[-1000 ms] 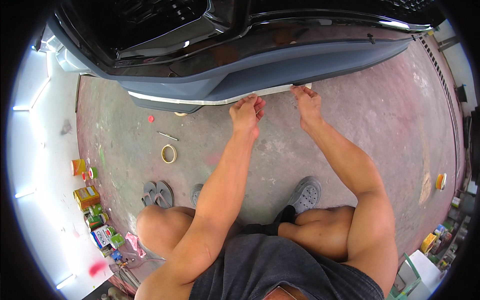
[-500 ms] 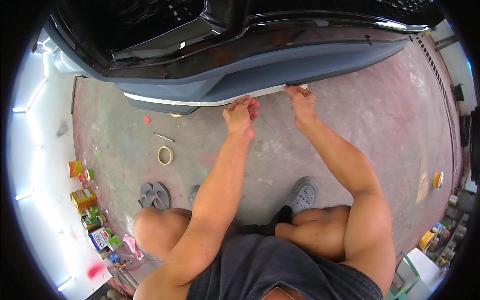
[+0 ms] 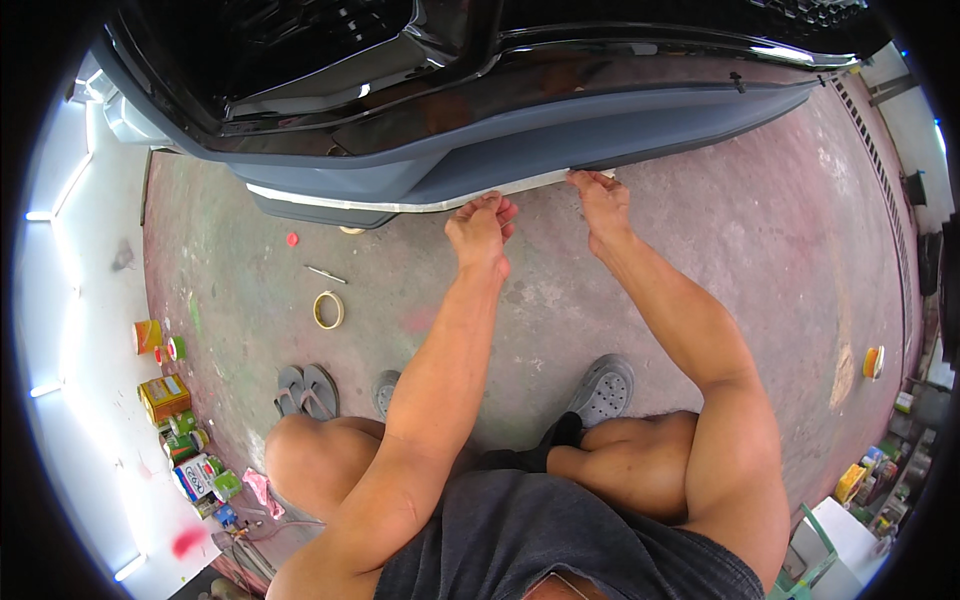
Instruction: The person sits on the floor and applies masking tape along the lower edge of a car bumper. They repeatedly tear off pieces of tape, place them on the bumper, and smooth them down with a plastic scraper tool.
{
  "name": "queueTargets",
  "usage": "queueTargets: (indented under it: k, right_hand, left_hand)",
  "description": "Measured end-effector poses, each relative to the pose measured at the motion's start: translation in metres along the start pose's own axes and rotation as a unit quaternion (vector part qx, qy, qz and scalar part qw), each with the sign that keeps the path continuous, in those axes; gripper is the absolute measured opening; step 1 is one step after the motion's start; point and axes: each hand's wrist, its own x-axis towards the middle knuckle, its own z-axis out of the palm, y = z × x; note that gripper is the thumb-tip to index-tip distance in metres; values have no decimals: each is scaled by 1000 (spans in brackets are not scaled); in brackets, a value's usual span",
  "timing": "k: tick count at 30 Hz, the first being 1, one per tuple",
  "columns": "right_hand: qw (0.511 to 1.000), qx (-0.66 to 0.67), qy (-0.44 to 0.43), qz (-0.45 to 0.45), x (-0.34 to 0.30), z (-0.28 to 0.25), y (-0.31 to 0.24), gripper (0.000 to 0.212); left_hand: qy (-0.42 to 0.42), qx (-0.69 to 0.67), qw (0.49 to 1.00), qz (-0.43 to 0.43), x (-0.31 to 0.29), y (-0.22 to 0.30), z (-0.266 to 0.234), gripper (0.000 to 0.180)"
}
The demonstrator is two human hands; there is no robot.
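A strip of white masking tape (image 3: 340, 203) runs along the lower edge of a grey plastic car bumper (image 3: 400, 180). My left hand (image 3: 482, 228) is at the tape's middle stretch, its thumb and forefinger pinched together on the strip and the other fingers loosely curled. Farther right, my right hand (image 3: 604, 200) pinches the strip near its end, and a short bit of tape shows just past the fingers. Between the two hands the tape follows close to the bumper's edge; how firmly it sticks there I cannot tell.
On the floor lie a tape roll (image 3: 328, 310), a thin pen-like tool (image 3: 326, 274), a red cap (image 3: 292, 239) and grey flip-flops (image 3: 306, 390). Cans (image 3: 165, 398) line the left wall. Glossy black bodywork (image 3: 600, 75) rises above the bumper.
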Motion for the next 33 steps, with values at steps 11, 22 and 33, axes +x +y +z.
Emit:
queueTargets:
  k: [11,22,33]
  right_hand:
    - [1000,3,16,-3,6,1,4,16]
    - [1000,2,14,-10,4,2,2,17]
    - [999,-30,31,-1,4,9,-2,16]
  left_hand:
    - [13,11,1000,7,-1,-2,4,6]
    - [17,-5,1000,-2,-2,0,4,7]
    - [29,-5,1000,-4,-4,2,5,8]
